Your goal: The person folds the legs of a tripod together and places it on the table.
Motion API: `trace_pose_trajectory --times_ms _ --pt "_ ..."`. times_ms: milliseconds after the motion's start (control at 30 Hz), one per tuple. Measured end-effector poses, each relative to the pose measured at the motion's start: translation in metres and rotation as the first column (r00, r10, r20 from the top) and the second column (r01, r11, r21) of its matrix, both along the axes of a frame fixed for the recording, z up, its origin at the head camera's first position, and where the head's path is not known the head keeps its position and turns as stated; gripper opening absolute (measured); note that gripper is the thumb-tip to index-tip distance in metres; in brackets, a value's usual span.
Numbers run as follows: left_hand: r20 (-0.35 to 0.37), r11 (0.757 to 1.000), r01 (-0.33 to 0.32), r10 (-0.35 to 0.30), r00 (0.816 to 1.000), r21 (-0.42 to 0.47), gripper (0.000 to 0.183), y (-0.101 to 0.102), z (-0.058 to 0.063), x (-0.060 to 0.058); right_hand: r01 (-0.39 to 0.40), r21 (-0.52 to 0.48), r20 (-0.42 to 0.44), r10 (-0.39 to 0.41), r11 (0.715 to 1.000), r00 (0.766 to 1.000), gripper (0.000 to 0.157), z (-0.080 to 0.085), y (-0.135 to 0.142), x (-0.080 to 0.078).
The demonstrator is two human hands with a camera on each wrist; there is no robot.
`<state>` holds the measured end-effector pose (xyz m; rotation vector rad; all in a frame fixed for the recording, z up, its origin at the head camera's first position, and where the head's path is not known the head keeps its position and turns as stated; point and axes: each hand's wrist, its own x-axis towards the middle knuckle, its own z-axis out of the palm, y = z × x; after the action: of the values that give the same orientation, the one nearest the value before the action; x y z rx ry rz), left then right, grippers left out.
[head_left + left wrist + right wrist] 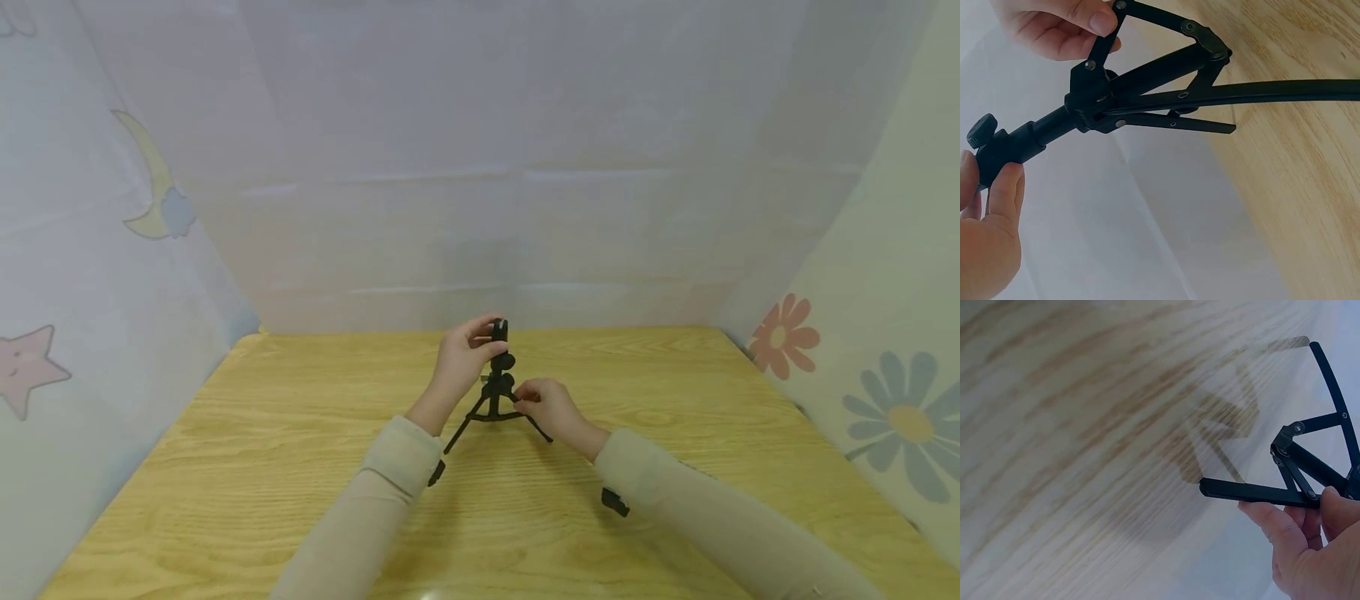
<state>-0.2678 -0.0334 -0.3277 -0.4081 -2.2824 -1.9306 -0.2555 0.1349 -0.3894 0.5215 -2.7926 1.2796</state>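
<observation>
A small black tripod (pixel 493 407) stands on the table with its legs spread. Around its upper part, my left hand (pixel 459 358) holds the head with fingers and thumb. The left wrist view shows that grip at the end of the central tube (pixel 1054 125), beside a round knob (pixel 982 130). Lower down, my right hand (pixel 555 410) pinches one leg near its upper hinge. In the right wrist view, the thumb and fingers of the right hand (pixel 1310 550) hold that leg (pixel 1260 492), and its braces fan out from the tube.
The tripod stands on a wood-grain table (pixel 315 392). Behind the table hangs a pale backdrop (pixel 480 208); a printed sheet with a moon (pixel 153 175) is at left, and one with flowers (pixel 911 425) at right. Small black pieces (pixel 615 502) sit by both sleeves.
</observation>
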Motion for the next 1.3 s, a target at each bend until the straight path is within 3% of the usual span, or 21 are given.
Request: trace_pose_trajectory --times_ms 233,900,1300 --pt "-0.009 1.0 0.022 -0.022 1.0 0.02 0.041 0.0015 0.0014 -0.0005 -0.032 0.018 -0.05 0.033 0.999 0.998 0.006 -0.0012 0.0001 0.0012" --pt "-0.001 0.993 0.1 -0.1 0.995 0.067 0.045 -0.0028 0.0018 -0.0069 -0.004 -0.008 -0.072 0.003 1.0 0.997 0.005 0.0001 -0.0045 -0.0008" --pt "0.05 0.985 0.09 -0.099 0.994 0.148 0.045 0.0009 -0.0004 -0.0057 -0.008 -0.045 -0.062 0.005 0.999 0.998 0.008 0.0002 -0.0037 -0.0005"
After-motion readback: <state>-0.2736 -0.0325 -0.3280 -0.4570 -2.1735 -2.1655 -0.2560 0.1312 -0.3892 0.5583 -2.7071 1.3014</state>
